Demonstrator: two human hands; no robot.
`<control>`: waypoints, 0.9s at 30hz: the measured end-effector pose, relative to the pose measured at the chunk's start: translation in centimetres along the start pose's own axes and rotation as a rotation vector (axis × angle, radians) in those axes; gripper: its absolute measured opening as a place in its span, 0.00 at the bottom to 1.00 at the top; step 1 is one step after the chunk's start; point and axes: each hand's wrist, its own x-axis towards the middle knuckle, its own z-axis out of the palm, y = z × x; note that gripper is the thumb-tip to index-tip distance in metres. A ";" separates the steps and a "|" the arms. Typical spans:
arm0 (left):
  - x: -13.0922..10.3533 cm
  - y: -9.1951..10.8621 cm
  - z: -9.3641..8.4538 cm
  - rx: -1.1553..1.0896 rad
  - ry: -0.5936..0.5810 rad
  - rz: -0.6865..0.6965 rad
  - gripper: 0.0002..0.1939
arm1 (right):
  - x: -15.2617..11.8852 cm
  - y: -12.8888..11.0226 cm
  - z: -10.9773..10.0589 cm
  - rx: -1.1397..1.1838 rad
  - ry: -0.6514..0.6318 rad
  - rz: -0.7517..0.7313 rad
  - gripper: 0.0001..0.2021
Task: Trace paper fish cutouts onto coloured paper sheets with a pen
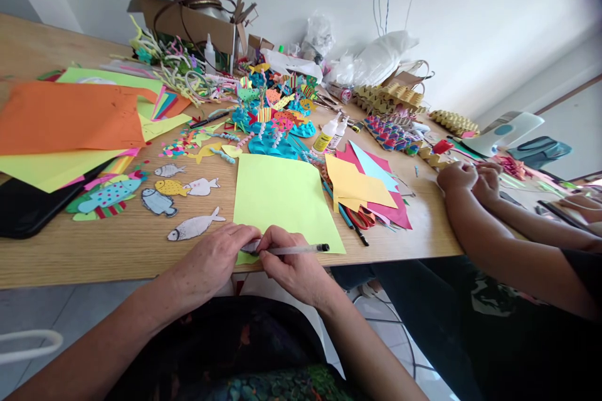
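A light green paper sheet (282, 194) lies at the table's front edge. Over its near edge, my right hand (294, 266) grips a pen (301, 249) with a clear barrel and black end, its tip hidden by my fingers. My left hand (214, 263) has its fingers together, pressing a small grey paper cutout (251, 247) against the sheet; most of the cutout is covered. To the left lie several paper fish, among them a long white fish (195, 227), a grey-blue fish (158, 202) and a yellow fish (170, 187).
Orange paper (70, 116) tops a stack at the left. Behind the sheet stand blue egg-carton pieces (277, 145) with paper fish and glue bottles (325, 135). Yellow paper (355, 182) covers scissors and pens at right. A co-worker's hands (463, 178) are farther right.
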 end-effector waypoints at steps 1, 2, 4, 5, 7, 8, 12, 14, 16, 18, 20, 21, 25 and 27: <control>0.0 0.0 0.0 -0.007 -0.003 0.000 0.16 | 0.0 0.0 0.0 -0.001 0.001 0.002 0.04; 0.0 0.0 0.0 -0.013 -0.004 0.001 0.16 | 0.0 -0.1 0.0 -0.003 0.001 0.005 0.04; 0.0 0.0 0.0 -0.023 -0.005 0.002 0.15 | 0.1 -0.1 0.0 -0.008 -0.004 0.002 0.04; 0.0 0.1 -0.1 -0.024 -0.005 0.002 0.15 | 0.1 -0.2 0.0 -0.010 -0.005 -0.003 0.04; 0.0 0.1 -0.1 -0.021 -0.009 -0.004 0.14 | 0.2 -0.2 0.0 -0.013 -0.004 -0.014 0.05; 0.0 0.1 -0.1 -0.019 -0.013 -0.009 0.13 | 0.3 -0.2 0.1 -0.012 -0.005 -0.020 0.05; 0.0 0.0 0.0 -0.023 -0.037 -0.037 0.11 | 0.6 -0.1 0.5 -0.012 -0.019 -0.039 0.04; -0.1 -0.1 0.0 -0.022 -0.048 -0.058 0.11 | 0.8 0.0 0.7 -0.011 -0.020 -0.046 0.04; 0.0 -0.1 -0.1 -0.016 -0.053 -0.074 0.12 | 0.8 0.0 0.8 0.000 -0.024 -0.052 0.04; 0.1 0.0 -0.3 -0.012 -0.062 -0.085 0.13 | 0.7 0.0 0.6 0.028 -0.022 -0.055 0.04; 0.2 0.2 -0.6 -0.013 -0.083 -0.102 0.15 | 0.4 0.0 0.2 0.088 0.006 -0.035 0.03; 0.3 0.4 -0.7 -0.009 -0.094 -0.113 0.15 | 0.2 0.0 -0.1 0.128 0.031 -0.014 0.03; 0.4 0.6 -1.0 0.056 -0.116 -0.127 0.15 | -0.6 0.5 -1.5 0.181 0.160 0.041 0.02; 0.6 0.6 -1.1 0.097 -0.146 -0.105 0.14 | -0.9 0.9 -2.1 0.095 0.220 0.025 0.02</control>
